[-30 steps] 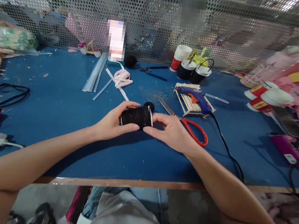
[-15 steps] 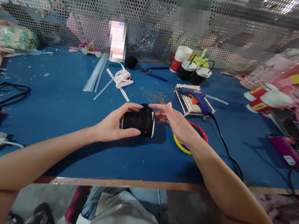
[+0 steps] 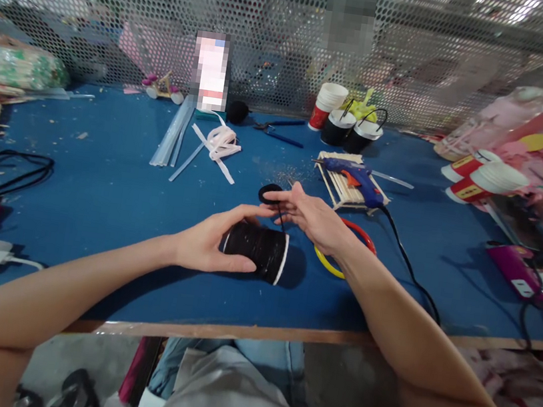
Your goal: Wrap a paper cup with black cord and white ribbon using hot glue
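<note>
Blk-wound cup (image 3: 267, 251) gripped by L hand (image 3: 206, 240); R hand (image 3: 319, 221) spread; red cup label (image 3: 471, 189) illegible.

Passable at centre left, over bare blue tabletop (image 3: 101, 153) between black cable (image 3: 29, 160) and clear sticks (image 3: 166, 139). Passable again at centre right, between trailing cord (image 3: 407, 265) and purple box (image 3: 503, 260). Blocked right of centre by red-and-yellow handles (image 3: 326, 264) and, higher, a glue gun (image 3: 362, 183) on a stick rack (image 3: 335, 184). Closed at centre by left hand (image 3: 211, 235), black-wound cylinder (image 3: 267, 250) and right hand (image 3: 317, 220).
</note>
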Action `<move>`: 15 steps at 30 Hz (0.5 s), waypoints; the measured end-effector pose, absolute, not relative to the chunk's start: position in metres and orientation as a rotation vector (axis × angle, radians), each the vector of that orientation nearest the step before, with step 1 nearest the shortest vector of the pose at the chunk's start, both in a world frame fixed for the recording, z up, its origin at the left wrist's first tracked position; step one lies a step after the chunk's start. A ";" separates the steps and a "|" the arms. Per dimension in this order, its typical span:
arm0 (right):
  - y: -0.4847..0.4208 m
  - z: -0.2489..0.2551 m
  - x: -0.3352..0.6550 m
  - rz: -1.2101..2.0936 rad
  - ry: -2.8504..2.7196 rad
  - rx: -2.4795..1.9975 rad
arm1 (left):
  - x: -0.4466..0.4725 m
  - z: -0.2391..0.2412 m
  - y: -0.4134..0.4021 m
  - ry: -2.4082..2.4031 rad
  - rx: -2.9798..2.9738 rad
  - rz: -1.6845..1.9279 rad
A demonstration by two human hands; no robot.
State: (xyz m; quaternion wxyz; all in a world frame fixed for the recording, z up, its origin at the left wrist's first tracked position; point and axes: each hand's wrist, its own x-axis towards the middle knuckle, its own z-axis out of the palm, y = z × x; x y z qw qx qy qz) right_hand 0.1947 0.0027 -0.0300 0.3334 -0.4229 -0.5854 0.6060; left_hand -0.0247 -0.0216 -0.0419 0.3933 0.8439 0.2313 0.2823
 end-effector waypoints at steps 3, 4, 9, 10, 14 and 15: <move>0.008 -0.029 0.191 1.564 -1.546 -1.121 | -0.023 -0.040 -0.024 0.540 2.190 0.644; 0.009 -0.028 0.190 1.547 -1.558 -1.131 | -0.023 -0.039 -0.025 0.532 2.204 0.617; 0.014 -0.018 0.179 1.481 -1.674 -1.116 | -0.023 -0.034 -0.029 0.496 2.282 0.503; 0.016 -0.016 0.177 1.470 -1.705 -1.105 | -0.023 -0.033 -0.030 0.497 2.292 0.482; 0.027 -0.010 0.163 1.439 -1.723 -1.057 | -0.020 -0.030 -0.034 0.499 2.317 0.465; 0.032 -0.010 0.160 1.421 -1.691 -1.059 | -0.019 -0.030 -0.034 0.488 2.320 0.476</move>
